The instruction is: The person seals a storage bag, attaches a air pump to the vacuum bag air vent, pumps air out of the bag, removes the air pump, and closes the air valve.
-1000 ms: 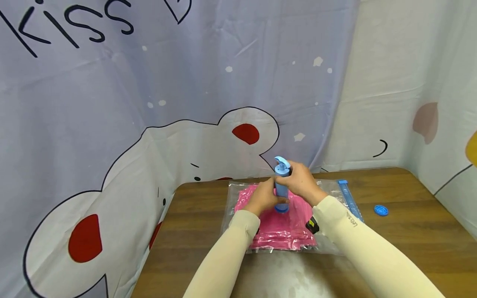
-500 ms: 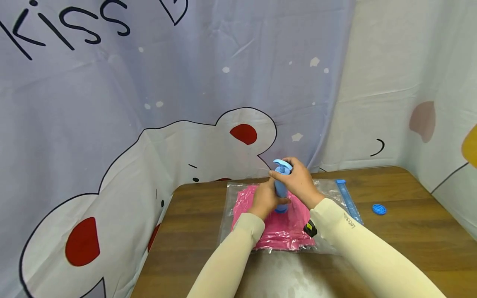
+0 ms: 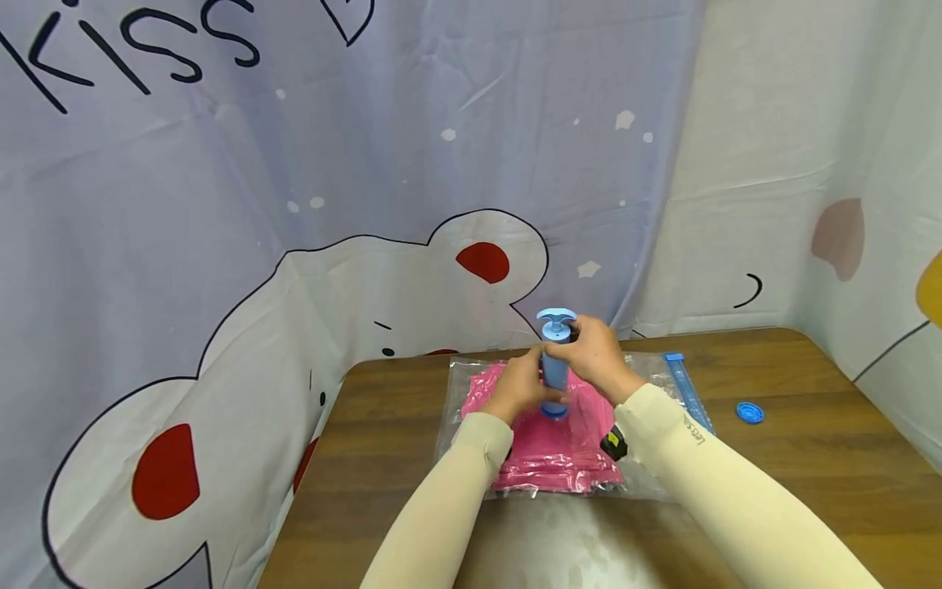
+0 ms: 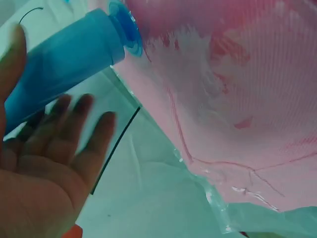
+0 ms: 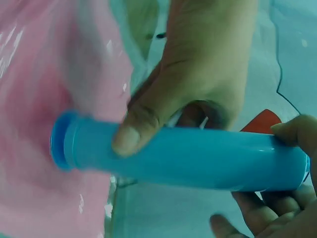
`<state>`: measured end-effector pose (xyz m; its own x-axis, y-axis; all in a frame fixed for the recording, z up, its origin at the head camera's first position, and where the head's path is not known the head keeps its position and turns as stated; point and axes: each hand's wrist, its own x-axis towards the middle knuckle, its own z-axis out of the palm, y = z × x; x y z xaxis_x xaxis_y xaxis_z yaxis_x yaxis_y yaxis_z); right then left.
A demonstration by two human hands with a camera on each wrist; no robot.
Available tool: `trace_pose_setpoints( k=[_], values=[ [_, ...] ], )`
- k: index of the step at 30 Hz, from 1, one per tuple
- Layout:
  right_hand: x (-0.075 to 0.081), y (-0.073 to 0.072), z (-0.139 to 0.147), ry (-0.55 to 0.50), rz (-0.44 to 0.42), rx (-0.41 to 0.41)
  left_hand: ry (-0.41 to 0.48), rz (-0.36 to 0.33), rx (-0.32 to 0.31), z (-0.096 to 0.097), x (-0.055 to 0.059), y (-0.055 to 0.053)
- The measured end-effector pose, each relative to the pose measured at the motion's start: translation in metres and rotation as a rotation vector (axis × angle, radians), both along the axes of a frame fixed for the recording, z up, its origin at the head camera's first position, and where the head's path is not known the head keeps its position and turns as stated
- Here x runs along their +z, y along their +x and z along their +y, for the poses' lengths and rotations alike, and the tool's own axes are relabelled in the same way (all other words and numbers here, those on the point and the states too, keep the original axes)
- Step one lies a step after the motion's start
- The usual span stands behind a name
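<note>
A blue hand pump (image 3: pixel 555 375) stands upright, its base against a clear plastic bag (image 3: pixel 648 483) with pink contents (image 3: pixel 555 458). My right hand (image 3: pixel 598 360) grips the barrel just under the handle; in the right wrist view its thumb and curled fingers close around that end. Around the lower barrel is my left hand (image 3: pixel 521 384), its thumb across the front. The left wrist view shows its fingers (image 4: pixel 81 124) loosely extended and spread beside the barrel. Part of the barrel is hidden behind both hands.
A round blue cap (image 3: pixel 750 412) lies on the wooden table (image 3: pixel 824 409), right of the bag. Along the bag's right side runs a blue strip (image 3: pixel 688 391). A printed curtain (image 3: pixel 412 164) hangs behind the table. The table's far edge is close behind the pump.
The pump's handle has turned from nearly end-on to crosswise. My left hand swung inward over the barrel, then back to the left. The right thumb lifted, then came back down to the barrel.
</note>
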<state>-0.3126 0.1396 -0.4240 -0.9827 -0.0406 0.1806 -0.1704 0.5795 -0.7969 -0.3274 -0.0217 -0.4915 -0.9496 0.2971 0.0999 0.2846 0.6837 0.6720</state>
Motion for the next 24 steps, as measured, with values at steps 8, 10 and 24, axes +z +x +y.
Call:
trace_pose_setpoints(
  k=[8,10,24],
  values=[
    [0.000,-0.004,-0.001,-0.086,-0.090,0.030,0.039,-0.026,-0.120,-0.007,0.003,-0.009],
    [-0.002,-0.003,-0.001,-0.100,-0.097,0.039,0.017,-0.017,-0.098,-0.006,0.002,-0.007],
    [-0.004,0.003,-0.004,-0.002,0.038,-0.030,-0.208,0.115,0.157,0.011,-0.001,0.006]
  ],
)
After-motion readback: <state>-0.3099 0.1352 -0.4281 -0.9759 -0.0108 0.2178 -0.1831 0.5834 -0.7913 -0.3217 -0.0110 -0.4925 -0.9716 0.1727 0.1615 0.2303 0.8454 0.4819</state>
